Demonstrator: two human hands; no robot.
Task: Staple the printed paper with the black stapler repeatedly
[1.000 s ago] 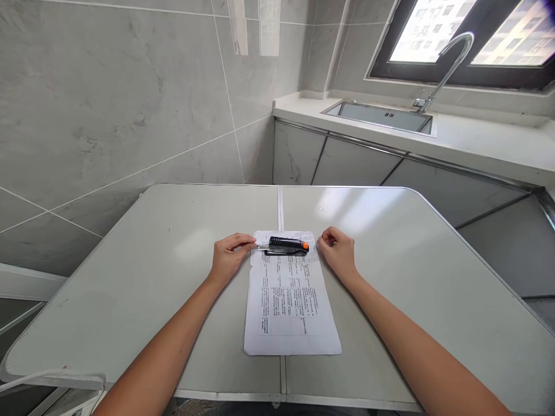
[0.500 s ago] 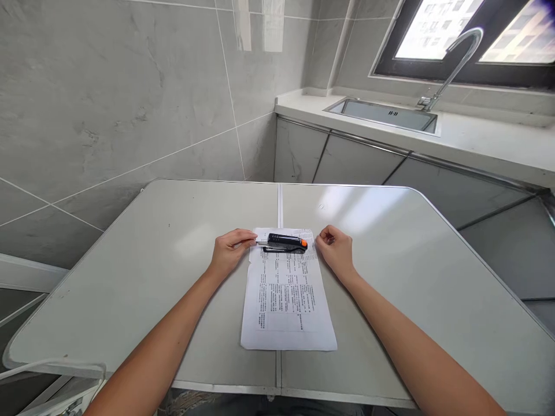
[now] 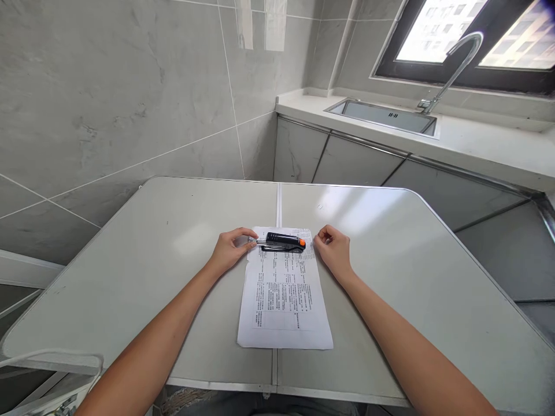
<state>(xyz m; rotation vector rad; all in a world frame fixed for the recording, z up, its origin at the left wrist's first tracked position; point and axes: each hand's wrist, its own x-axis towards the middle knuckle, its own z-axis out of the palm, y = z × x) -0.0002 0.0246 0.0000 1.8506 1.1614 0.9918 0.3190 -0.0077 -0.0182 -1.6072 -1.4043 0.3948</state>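
A black stapler (image 3: 284, 241) with an orange end lies crosswise on the upper part of a printed paper sheet (image 3: 285, 335). From its left end sticks out a thin metal piece, and the thumb and index finger of my left hand (image 3: 229, 249) close on that piece. Beside the sheet's upper right edge rests my right hand (image 3: 333, 249), its fingers curled in. What those fingers hold, if anything, is hidden. A small tear shows on the paper's left edge, below my left fingers.
Both forearms lie over a pale folding table (image 3: 130, 294) with a seam down its middle. Behind it stands a counter (image 3: 481, 136) with a sink (image 3: 381, 114) and a tall faucet (image 3: 466, 55). A white cable (image 3: 52, 352) crosses the near left corner.
The view has shifted slightly. My left index finger and thumb sit a little further apart at the stapler's metal end. The stapler, sheet and right hand otherwise keep their places.
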